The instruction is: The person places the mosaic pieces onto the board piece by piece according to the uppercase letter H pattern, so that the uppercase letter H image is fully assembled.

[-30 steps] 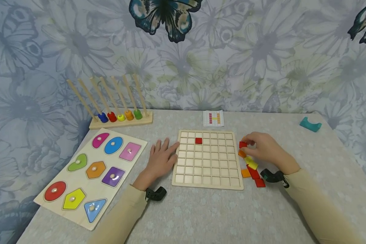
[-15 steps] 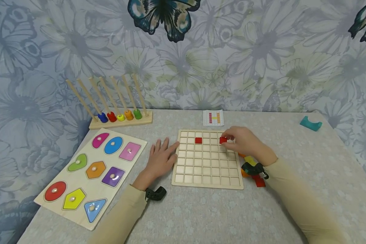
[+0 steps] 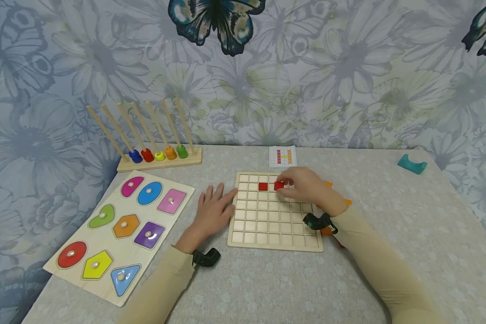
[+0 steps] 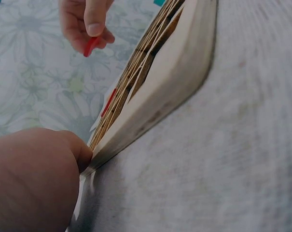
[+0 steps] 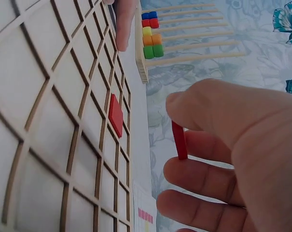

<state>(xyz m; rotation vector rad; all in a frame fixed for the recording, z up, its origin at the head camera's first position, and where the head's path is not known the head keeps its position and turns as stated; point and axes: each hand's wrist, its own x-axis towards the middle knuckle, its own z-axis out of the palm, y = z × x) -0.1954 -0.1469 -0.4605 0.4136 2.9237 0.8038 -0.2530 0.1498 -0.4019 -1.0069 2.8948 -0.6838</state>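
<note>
My right hand (image 3: 303, 185) pinches a red square tile (image 5: 180, 140) between thumb and fingers, above the upper part of a wooden grid board (image 3: 263, 225). Another red tile (image 3: 263, 186) lies in a cell of the second row, left of the held one. On the board's left edge rest the fingertips of my left hand (image 3: 215, 208), its fingers spread on the table. The left wrist view shows the held tile apart from the board. Several loose tiles, among them an orange tile (image 3: 326, 231), lie right of the board, partly hidden by my right arm.
A small pattern card (image 3: 282, 156) lies behind the board. To the left are a knobbed shape puzzle (image 3: 121, 252) and a peg stand (image 3: 162, 164) with coloured beads. A teal curved piece (image 3: 412, 164) lies at the far right, and the wallpapered wall bounds the table's back.
With the red tile pinched, my right hand has moved left from the loose tiles to above the board, close to the placed red tile. The left hand has stayed in place.
</note>
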